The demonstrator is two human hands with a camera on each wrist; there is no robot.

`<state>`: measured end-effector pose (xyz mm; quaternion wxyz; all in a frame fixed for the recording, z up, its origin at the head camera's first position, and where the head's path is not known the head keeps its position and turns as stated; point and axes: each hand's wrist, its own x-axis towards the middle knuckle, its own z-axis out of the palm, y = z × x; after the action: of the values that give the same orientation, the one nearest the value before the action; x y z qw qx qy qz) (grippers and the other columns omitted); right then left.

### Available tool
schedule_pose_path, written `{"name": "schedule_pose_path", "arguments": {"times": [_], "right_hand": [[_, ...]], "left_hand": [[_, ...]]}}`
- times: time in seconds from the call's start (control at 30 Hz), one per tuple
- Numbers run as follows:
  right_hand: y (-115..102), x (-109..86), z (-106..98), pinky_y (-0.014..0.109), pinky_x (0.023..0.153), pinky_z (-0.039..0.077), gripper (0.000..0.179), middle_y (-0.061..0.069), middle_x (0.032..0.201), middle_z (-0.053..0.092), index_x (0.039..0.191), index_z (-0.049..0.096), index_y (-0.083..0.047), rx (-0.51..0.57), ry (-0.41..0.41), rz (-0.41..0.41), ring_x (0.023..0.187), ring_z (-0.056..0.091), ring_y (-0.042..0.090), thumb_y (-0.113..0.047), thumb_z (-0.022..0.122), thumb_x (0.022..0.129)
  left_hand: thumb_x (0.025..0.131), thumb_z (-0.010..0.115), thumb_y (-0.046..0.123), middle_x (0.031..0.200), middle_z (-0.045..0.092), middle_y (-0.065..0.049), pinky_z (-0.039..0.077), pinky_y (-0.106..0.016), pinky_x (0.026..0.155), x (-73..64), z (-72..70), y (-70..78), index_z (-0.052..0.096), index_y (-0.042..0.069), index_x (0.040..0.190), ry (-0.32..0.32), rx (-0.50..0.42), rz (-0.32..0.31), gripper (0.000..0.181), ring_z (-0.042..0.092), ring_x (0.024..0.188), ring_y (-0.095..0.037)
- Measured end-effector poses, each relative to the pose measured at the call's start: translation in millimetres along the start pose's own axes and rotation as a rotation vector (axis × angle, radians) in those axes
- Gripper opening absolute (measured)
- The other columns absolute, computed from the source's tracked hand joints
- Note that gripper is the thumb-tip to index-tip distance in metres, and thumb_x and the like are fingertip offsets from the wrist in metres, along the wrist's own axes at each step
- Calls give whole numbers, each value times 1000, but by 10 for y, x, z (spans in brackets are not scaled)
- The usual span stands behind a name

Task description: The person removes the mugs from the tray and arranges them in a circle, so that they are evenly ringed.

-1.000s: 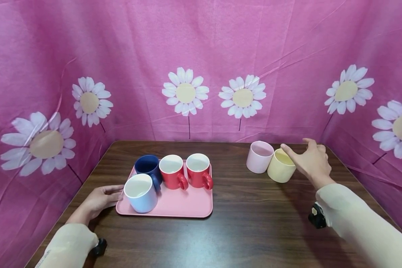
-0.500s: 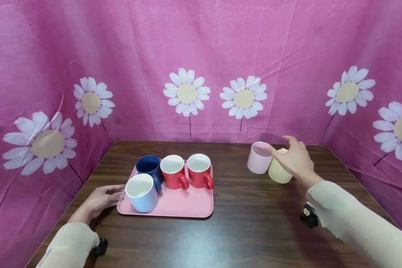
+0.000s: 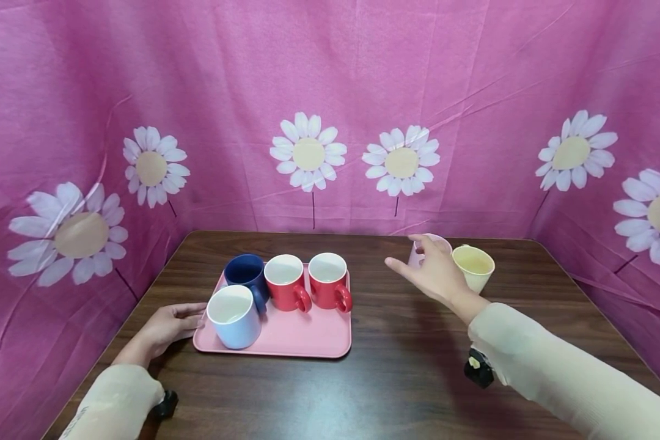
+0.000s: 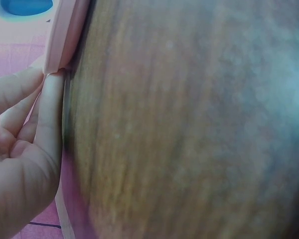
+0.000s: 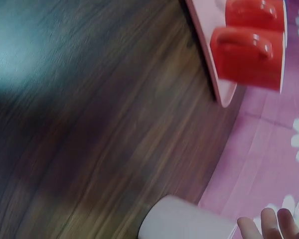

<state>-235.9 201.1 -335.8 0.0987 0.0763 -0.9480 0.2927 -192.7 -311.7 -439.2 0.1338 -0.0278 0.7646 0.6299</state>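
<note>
My left hand (image 3: 167,329) is at the left edge of the pink tray (image 3: 302,339). In the left wrist view, thumb and fingers pinch the tray's rim (image 4: 65,37). On the tray stand a navy mug (image 3: 244,271), two red mugs (image 3: 282,293) with white insides, and a light blue mug (image 3: 235,324) at front left. My right hand (image 3: 437,272) is in front of the pale pink cup (image 3: 442,243), thumb and fingers spread, holding nothing. It partly hides that cup. Just right of the hand is the pale yellow cup (image 3: 475,269).
The brown wooden table (image 3: 330,403) carries everything. A pink curtain (image 3: 352,61) printed with daisies hangs behind it and along both sides. Black straps with a small device (image 3: 478,366) sit at the wrists.
My right hand has moved left from beside the yellow cup, across it, to in front of the pink cup. The left hand, tray and mugs have stayed put.
</note>
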Motion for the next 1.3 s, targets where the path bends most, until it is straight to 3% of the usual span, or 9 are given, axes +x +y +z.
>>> {"name": "schedule_pose_path", "arguments": {"times": [0.17, 0.47, 0.93, 1.1, 1.3], "right_hand": [[-186, -6, 137, 47, 79, 50, 90, 19, 111, 60, 139, 43, -10, 17, -42, -32, 97, 60, 32, -69, 64, 76], [-520, -36, 362, 43, 75, 52, 83, 15, 114, 56, 138, 45, -15, 2, -129, -80, 89, 62, 24, -63, 69, 74], [-976, -114, 656, 38, 69, 52, 80, 6, 112, 57, 134, 50, -21, 3, -260, -124, 96, 57, 20, -59, 75, 69], [-1087, -131, 746, 40, 72, 53, 80, 5, 115, 56, 135, 50, -20, -2, -301, -189, 104, 56, 20, -59, 75, 70], [-1210, -158, 844, 37, 65, 52, 79, 4, 110, 56, 134, 50, -20, -30, -343, -275, 97, 55, 17, -60, 74, 70]], "left_hand": [[89, 63, -1, 114, 63, -15, 54, -31, 82, 5, -10, -8, 37, -22, 132, -1, -11, 5, 55, 62, 91, -8], [89, 63, -1, 114, 63, -15, 54, -31, 82, 5, -4, -10, 37, -22, 131, -1, -21, 11, 54, 62, 91, -8], [90, 61, -3, 115, 62, -13, 55, -29, 80, -6, 9, -17, 35, -23, 132, -9, -32, 21, 53, 62, 89, -7], [90, 61, -2, 117, 61, -16, 55, -30, 80, -8, 13, -10, 36, -23, 132, 7, -23, 11, 53, 62, 89, -8], [90, 62, -1, 117, 61, -18, 54, -31, 81, -8, 14, 6, 37, -22, 132, 21, -15, 3, 53, 63, 90, -9]]}}
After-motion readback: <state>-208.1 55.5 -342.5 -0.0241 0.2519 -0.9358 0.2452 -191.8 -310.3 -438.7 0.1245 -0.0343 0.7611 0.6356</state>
